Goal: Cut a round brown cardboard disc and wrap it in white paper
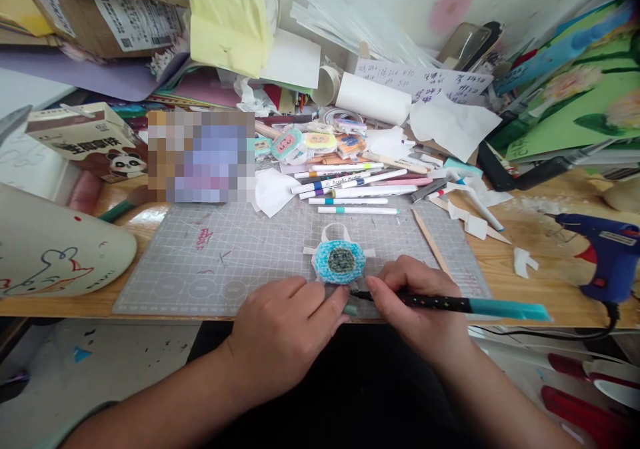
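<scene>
A small paper-and-drawing craft piece (341, 262), oval, mottled blue and white with a dark grey-green centre, lies on the grey cutting mat (165, 255). White paper strips stick out at its sides, and a white loop stands at its top. My left hand (287, 329) is closed just below it, its fingertips near its lower edge. A small green thing (351, 309), too hidden to name, shows between those fingers. My right hand (425, 309) grips a black pen with coloured specks (437, 303) and a teal end. Its tip points left, close to my left fingertips.
Several markers (357, 201) lie in a heap behind the craft piece. A wooden stick (430, 242) rests on the mat's right. A blue glue gun (603, 252) stands at the right, with paper scraps (524, 262) nearby. At the left are a large white cup (60, 249) and a panda carton (93, 139).
</scene>
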Available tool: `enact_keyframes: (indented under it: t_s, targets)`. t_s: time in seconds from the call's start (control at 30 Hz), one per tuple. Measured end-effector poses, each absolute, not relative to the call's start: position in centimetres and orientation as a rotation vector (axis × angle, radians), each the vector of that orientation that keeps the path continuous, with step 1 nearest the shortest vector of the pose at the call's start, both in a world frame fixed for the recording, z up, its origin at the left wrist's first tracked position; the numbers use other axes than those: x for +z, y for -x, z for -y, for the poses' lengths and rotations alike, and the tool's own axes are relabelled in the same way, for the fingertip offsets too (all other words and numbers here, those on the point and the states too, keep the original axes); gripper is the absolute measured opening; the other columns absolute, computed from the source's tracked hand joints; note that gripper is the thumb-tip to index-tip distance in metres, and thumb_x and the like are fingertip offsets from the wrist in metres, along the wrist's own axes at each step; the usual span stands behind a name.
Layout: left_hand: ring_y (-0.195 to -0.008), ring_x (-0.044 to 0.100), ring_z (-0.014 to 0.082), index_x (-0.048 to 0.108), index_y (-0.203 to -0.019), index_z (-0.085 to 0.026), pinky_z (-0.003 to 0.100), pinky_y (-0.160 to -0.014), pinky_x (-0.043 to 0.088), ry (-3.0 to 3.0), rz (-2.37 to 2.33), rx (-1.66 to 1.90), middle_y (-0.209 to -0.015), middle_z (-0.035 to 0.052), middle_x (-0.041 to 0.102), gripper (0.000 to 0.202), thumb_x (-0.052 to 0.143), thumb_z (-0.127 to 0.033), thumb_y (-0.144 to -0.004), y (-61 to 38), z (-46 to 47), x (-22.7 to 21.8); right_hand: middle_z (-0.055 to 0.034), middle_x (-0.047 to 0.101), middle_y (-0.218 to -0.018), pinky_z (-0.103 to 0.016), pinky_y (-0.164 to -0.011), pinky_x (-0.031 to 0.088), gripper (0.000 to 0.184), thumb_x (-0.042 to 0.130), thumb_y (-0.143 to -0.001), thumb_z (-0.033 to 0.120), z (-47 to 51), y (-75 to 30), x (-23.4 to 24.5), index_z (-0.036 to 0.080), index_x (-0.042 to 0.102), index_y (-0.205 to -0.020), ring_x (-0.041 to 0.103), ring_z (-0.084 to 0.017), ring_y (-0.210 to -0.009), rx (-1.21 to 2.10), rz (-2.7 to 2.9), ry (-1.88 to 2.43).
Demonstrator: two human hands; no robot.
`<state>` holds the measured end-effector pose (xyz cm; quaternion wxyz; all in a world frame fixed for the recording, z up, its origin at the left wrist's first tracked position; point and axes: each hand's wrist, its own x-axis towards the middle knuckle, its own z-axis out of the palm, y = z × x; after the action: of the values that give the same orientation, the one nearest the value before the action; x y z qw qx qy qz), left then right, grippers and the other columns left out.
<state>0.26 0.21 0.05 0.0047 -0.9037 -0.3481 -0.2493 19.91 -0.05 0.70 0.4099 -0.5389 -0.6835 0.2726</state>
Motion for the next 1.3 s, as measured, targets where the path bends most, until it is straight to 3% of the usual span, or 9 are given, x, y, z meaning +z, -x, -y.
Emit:
enact_keyframes:
  t_s: [1.3]
  targets:
    - [-0.053, 0.055, 0.0167, 0.069, -0.102, -0.019, 0.032, -0.046, 0.039, 2.819, 1.099, -0.774, -0.062, -0.0015, 0.061, 0.022, 0.056, -0.029, -0.088, -0.14, -0.14, -0.11, 0.0069, 0.042, -0.050, -0.024, -0.045, 0.029, 0.033, 0.060, -0.080, 0.018, 0.02, -19.99, 0.63, 0.021, 0.040, -0.054, 0.038, -0.008, -0.045, 0.639, 1.652, 1.415]
